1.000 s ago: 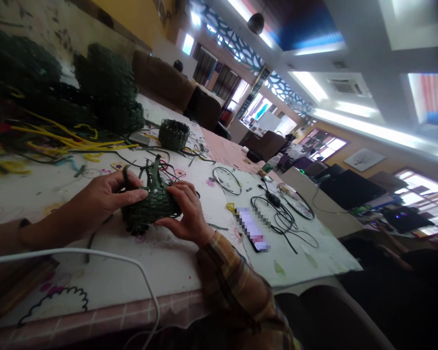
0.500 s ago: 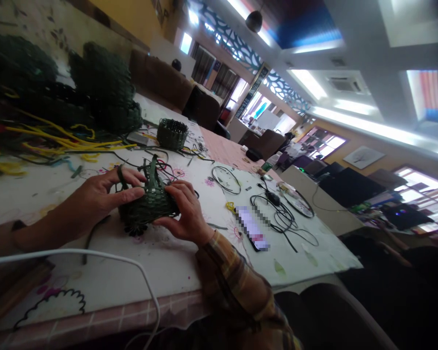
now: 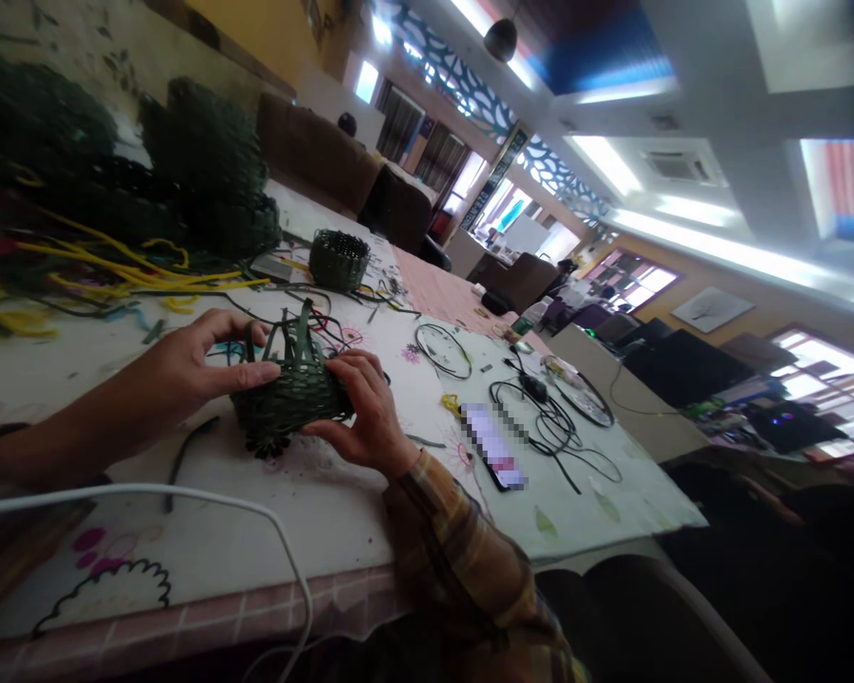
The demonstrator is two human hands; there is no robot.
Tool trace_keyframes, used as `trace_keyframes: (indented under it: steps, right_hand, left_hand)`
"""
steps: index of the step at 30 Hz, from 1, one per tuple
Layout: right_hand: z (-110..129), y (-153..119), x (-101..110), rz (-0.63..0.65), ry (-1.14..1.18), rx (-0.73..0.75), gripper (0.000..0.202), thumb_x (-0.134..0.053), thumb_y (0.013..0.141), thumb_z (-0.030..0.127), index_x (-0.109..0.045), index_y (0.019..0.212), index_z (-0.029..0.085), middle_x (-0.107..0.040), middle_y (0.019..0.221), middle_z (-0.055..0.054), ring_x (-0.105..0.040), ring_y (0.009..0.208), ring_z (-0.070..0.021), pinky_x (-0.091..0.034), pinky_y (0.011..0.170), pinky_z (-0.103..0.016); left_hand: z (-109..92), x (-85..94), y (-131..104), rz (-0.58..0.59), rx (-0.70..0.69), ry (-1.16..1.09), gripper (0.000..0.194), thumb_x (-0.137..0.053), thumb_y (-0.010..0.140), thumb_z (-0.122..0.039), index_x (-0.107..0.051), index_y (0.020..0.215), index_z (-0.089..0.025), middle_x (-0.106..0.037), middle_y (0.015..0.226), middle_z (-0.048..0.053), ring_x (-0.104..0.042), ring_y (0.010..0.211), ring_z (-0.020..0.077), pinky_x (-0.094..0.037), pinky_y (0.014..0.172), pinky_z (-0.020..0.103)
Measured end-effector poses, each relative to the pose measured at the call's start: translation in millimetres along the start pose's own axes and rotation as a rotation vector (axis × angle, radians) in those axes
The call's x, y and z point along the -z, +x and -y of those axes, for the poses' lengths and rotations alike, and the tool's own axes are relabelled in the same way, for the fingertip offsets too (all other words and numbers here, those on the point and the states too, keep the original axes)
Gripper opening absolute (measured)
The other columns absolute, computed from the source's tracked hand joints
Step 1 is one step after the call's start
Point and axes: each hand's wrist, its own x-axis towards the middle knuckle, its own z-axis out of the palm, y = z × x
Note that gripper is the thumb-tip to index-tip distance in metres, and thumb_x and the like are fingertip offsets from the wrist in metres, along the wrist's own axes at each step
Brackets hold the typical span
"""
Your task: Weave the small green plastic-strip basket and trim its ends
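A small dark green woven basket (image 3: 295, 391) lies tilted on the table, loose strips standing up from its upper edge. My right hand (image 3: 367, 410) grips its right side, thumb below and fingers over the top. On the other side, my left hand (image 3: 210, 360) pinches the upper left edge. Its thumb rests on the weave, and its fingertips are partly hidden behind an upright strip. Behind the hands stands another green woven basket (image 3: 339, 260).
Large dark green woven pieces (image 3: 203, 166) and yellow strips (image 3: 206, 278) lie at the back left. To the right are a phone (image 3: 494, 444), coiled black cords (image 3: 541, 417) and a thin loop (image 3: 442, 350). A white cable (image 3: 256, 509) crosses the foreground.
My left fingers have shifted slightly at the basket's upper edge, and the strips there now stand more spread and visible. My right hand keeps its hold.
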Motion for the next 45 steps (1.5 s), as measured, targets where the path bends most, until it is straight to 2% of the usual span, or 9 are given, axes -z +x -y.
trace_keyframes:
  steps: [6, 8, 10, 12, 17, 26, 33, 39, 45]
  right_hand:
    - [1, 1, 0, -0.034, -0.009, 0.033, 0.064, -0.067, 0.092, 0.065, -0.054, 0.131, 0.015, -0.066, 0.111, -0.016, -0.061, 0.112, -0.0292, -0.056, 0.102, -0.052]
    - [1, 1, 0, -0.010, -0.025, -0.001, 0.066, -0.066, 0.091, 0.068, -0.056, 0.130, 0.016, -0.067, 0.111, -0.016, -0.062, 0.112, -0.0297, -0.056, 0.101, -0.053]
    - [2, 1, 0, 0.008, -0.022, -0.029, 0.066, -0.065, 0.091, 0.070, -0.057, 0.128, 0.016, -0.067, 0.111, -0.016, -0.062, 0.113, -0.0298, -0.057, 0.101, -0.053]
    - [2, 2, 0, -0.002, -0.013, -0.019, 0.065, -0.064, 0.092, 0.069, -0.058, 0.127, 0.015, -0.068, 0.111, -0.016, -0.062, 0.113, -0.0292, -0.057, 0.101, -0.052]
    - [3, 4, 2, -0.077, 0.008, 0.077, 0.058, -0.067, 0.095, 0.059, -0.055, 0.128, 0.013, -0.068, 0.108, -0.015, -0.063, 0.107, -0.0268, -0.057, 0.100, -0.049]
    - [3, 2, 1, -0.044, 0.004, 0.061, 0.059, -0.069, 0.094, 0.057, -0.051, 0.132, 0.017, -0.066, 0.111, -0.014, -0.062, 0.110, -0.0288, -0.054, 0.102, -0.051]
    - [3, 1, 0, -0.059, -0.003, 0.047, 0.057, -0.068, 0.094, 0.058, -0.051, 0.130, 0.018, -0.066, 0.110, -0.014, -0.061, 0.110, -0.0287, -0.055, 0.099, -0.051]
    - [4, 0, -2, -0.039, 0.010, 0.003, 0.058, -0.067, 0.093, 0.062, -0.052, 0.128, 0.019, -0.066, 0.111, -0.014, -0.061, 0.110, -0.0295, -0.054, 0.100, -0.052]
    - [4, -1, -2, -0.015, 0.009, -0.059, 0.061, -0.067, 0.091, 0.067, -0.053, 0.127, 0.020, -0.065, 0.111, -0.013, -0.061, 0.111, -0.0299, -0.054, 0.100, -0.053]
  left_hand:
    - [13, -1.6, 0, -0.237, -0.160, 0.148, 0.081, -0.078, 0.061, -0.070, -0.057, 0.123, -0.023, -0.048, 0.134, 0.010, -0.048, 0.133, 0.0358, -0.031, 0.123, 0.054]
    - [13, 2.1, 2, -0.181, -0.261, 0.181, 0.071, -0.075, 0.067, -0.070, -0.064, 0.122, -0.026, -0.049, 0.137, 0.008, -0.045, 0.137, 0.0354, -0.026, 0.126, 0.052]
    - [10, 7.0, 6, -0.063, -0.315, 0.193, 0.051, -0.070, 0.072, -0.071, -0.076, 0.100, -0.028, -0.056, 0.133, 0.007, -0.047, 0.134, 0.0348, -0.023, 0.127, 0.050]
    - [6, 11.9, 11, 0.030, -0.319, 0.157, 0.043, -0.070, 0.074, -0.069, -0.079, 0.085, -0.028, -0.061, 0.128, 0.007, -0.052, 0.128, 0.0340, -0.028, 0.124, 0.047]
    - [1, 18.4, 22, 0.163, -0.363, 0.098, 0.038, -0.072, 0.075, -0.062, -0.077, 0.085, -0.026, -0.068, 0.114, 0.007, -0.059, 0.114, 0.0292, -0.044, 0.111, 0.042]
    - [2, 21.3, 29, 0.296, -0.454, 0.230, 0.039, -0.063, 0.087, -0.060, -0.066, 0.089, -0.022, -0.065, 0.104, 0.005, -0.060, 0.104, 0.0240, -0.052, 0.094, 0.038]
    - [4, 22.3, 35, 0.354, -0.477, 0.175, 0.034, -0.065, 0.088, -0.055, -0.066, 0.083, -0.021, -0.066, 0.106, 0.005, -0.063, 0.101, 0.0217, -0.049, 0.094, 0.035]
    - [0, 19.4, 31, 0.375, -0.531, 0.166, 0.029, -0.063, 0.091, -0.048, -0.065, 0.081, -0.021, -0.060, 0.087, -0.001, -0.057, 0.081, 0.0161, -0.048, 0.080, 0.028]
    - [0, 17.9, 32, 0.447, -0.413, 0.145, 0.029, -0.063, 0.088, -0.050, -0.065, 0.084, -0.021, -0.065, 0.080, -0.001, -0.059, 0.073, 0.0161, -0.046, 0.068, 0.026]
